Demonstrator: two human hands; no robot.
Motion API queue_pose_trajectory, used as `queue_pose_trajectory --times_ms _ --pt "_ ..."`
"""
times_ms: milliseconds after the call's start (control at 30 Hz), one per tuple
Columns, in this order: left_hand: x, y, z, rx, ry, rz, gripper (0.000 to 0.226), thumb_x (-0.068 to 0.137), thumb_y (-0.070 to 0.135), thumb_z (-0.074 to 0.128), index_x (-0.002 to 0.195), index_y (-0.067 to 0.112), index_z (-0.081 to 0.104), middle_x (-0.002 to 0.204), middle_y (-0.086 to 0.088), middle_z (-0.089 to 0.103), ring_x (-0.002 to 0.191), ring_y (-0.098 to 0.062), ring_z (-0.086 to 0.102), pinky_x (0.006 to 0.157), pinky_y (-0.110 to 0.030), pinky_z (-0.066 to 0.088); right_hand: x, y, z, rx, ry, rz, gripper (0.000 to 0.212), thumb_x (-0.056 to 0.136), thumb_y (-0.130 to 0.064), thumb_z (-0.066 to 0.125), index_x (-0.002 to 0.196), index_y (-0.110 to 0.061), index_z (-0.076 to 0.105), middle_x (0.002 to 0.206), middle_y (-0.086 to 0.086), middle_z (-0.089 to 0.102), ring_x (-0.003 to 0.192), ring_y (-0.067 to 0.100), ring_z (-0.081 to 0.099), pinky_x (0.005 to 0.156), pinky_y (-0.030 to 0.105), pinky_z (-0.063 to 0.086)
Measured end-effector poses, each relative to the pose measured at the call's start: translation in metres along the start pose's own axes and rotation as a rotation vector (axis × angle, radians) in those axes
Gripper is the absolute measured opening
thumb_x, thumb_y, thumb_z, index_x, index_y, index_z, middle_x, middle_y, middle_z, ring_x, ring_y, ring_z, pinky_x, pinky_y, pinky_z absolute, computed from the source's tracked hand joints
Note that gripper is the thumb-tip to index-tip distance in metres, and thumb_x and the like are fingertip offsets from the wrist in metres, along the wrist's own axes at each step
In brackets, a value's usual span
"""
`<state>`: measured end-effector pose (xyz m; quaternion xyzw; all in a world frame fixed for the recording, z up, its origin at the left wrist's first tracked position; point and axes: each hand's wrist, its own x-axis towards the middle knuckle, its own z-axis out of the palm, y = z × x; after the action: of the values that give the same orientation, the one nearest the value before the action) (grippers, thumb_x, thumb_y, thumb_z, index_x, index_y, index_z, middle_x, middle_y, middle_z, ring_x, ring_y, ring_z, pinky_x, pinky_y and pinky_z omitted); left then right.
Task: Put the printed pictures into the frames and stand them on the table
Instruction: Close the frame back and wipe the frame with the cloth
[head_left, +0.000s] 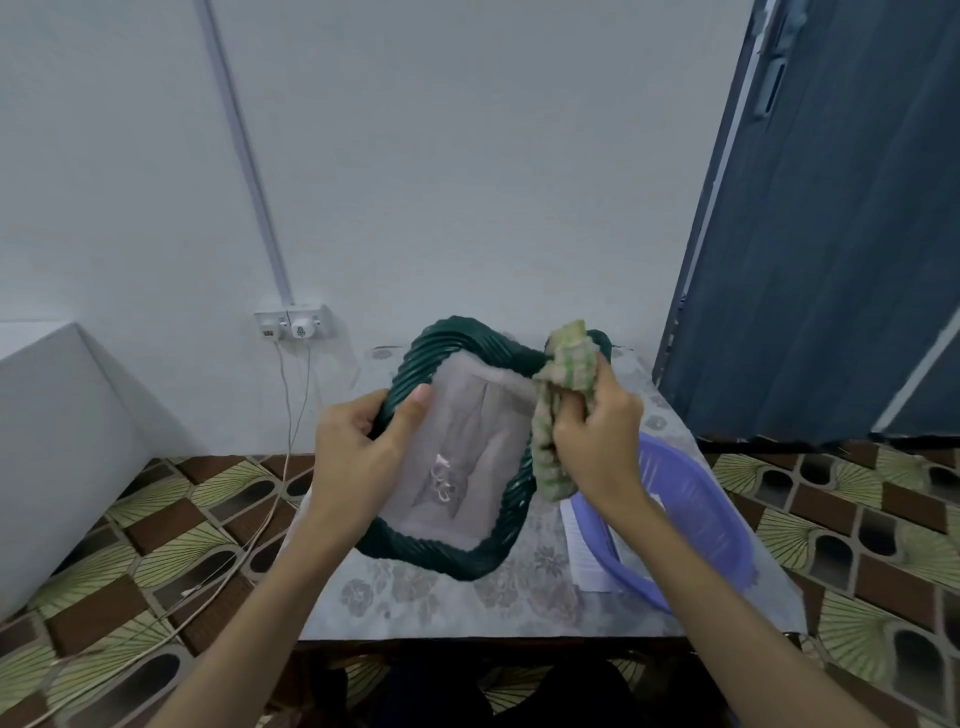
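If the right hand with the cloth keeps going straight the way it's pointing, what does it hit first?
The right hand points up and left, with the green cloth bunched ahead of it. Going on, the cloth would probably press first onto the dark green frame, at its top right rim or glass. Depth is unclear; they may already touch.

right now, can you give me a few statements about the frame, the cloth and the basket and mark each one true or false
1. The left hand grips the dark green frame by its left edge. True.
2. The right hand holds a green and pink cloth against the frame's right side. True.
3. The frame lies flat on the table. False: it is held tilted, its top edge raised.
4. The purple basket sits left of the frame. False: it is on the right, below the right hand.
5. A sheet of paper lies beside the basket. True.
6. The cloth is plain blue. False: it is green and pink.
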<state>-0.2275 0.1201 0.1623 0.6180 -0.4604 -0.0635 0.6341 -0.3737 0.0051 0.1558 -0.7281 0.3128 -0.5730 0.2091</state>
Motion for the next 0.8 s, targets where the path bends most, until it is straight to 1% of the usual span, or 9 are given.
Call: queue_pose_trajectory --times_ms 67,133,200,300,400,467,600,733,800 --pt "-0.001 -0.006 -0.002 -0.018 -0.008 -0.049 0.066 0.078 0.053 0.067 0.054 -0.002 0.037 0.051 -0.007 0.031 0.048 -0.017 0.029 0.047 -0.027 0.021 0.010 0.006 -0.001 0.129 0.015 0.213 0.015 0.089 -0.006 0.048 0.077 -0.010 0.055 0.060 -0.007 0.049 0.053 0.000 0.049 0.053 0.010 0.038" --pt "0.000 -0.010 -0.008 -0.039 -0.010 -0.086 0.067 0.072 0.058 0.067 0.055 0.000 0.039 0.051 -0.006 0.034 0.048 -0.016 0.031 0.047 -0.027 0.023 0.026 0.006 -0.010 0.358 -0.033 0.526 0.021 0.092 -0.013 0.054 0.072 -0.016 0.057 0.062 -0.004 0.054 0.057 0.009 0.050 0.054 0.024 0.044" --pt "0.003 -0.009 -0.013 -0.045 -0.025 -0.085 0.066 0.075 0.052 0.071 0.055 -0.002 0.040 0.052 -0.007 0.034 0.049 -0.016 0.031 0.048 -0.028 0.023 0.044 -0.001 -0.027 0.555 -0.104 0.643 0.020 0.093 -0.016 0.053 0.075 -0.019 0.057 0.059 -0.007 0.056 0.054 0.010 0.052 0.051 0.024 0.044" --pt "0.008 -0.003 -0.016 0.013 -0.067 -0.013 0.059 0.077 0.046 0.070 0.052 0.003 0.038 0.047 0.002 0.031 0.043 -0.009 0.029 0.043 -0.021 0.022 0.067 -0.022 -0.042 0.502 -0.411 0.428 0.017 0.090 -0.005 0.054 0.086 -0.019 0.061 0.076 -0.004 0.065 0.069 0.007 0.060 0.064 0.022 0.050" --pt "0.013 0.005 -0.013 0.097 -0.114 0.083 0.062 0.075 0.049 0.066 0.053 -0.003 0.040 0.046 0.003 0.031 0.041 -0.005 0.028 0.040 -0.017 0.020 0.069 -0.044 -0.033 0.220 -0.723 0.166 0.014 0.083 0.002 0.061 0.093 -0.008 0.064 0.086 0.006 0.065 0.077 0.011 0.058 0.073 0.024 0.048" --pt "0.015 0.009 -0.011 0.121 -0.102 0.113 0.059 0.078 0.044 0.067 0.052 -0.001 0.040 0.046 0.004 0.030 0.040 -0.004 0.027 0.040 -0.018 0.019 0.064 -0.048 -0.019 0.083 -0.705 0.082 0.002 0.083 -0.002 0.062 0.083 -0.005 0.063 0.076 0.006 0.060 0.073 0.015 0.053 0.068 0.028 0.042" --pt "0.013 0.012 -0.012 0.101 -0.104 0.100 0.049 0.075 0.041 0.064 0.050 0.010 0.037 0.044 0.010 0.028 0.040 -0.004 0.025 0.040 -0.016 0.017 0.061 -0.047 -0.009 0.122 -0.513 0.156 0.017 0.089 -0.010 0.059 0.072 -0.008 0.060 0.065 0.006 0.054 0.065 0.017 0.049 0.063 0.029 0.039" --pt "0.017 0.008 -0.017 0.120 -0.152 0.095 0.063 0.077 0.046 0.070 0.055 -0.007 0.045 0.048 0.000 0.034 0.044 -0.007 0.031 0.042 -0.020 0.021 0.061 -0.041 -0.022 0.274 -0.816 0.195 0.015 0.088 0.005 0.054 0.093 -0.006 0.062 0.080 0.001 0.062 0.072 0.004 0.057 0.071 0.019 0.047" --pt "0.017 0.009 -0.015 0.148 -0.161 0.108 0.060 0.079 0.041 0.070 0.056 -0.008 0.046 0.047 0.002 0.034 0.043 -0.005 0.030 0.042 -0.018 0.021 0.061 -0.039 -0.021 0.210 -0.800 0.168 0.018 0.087 0.006 0.055 0.093 -0.008 0.063 0.082 0.000 0.063 0.075 0.004 0.058 0.073 0.021 0.047"
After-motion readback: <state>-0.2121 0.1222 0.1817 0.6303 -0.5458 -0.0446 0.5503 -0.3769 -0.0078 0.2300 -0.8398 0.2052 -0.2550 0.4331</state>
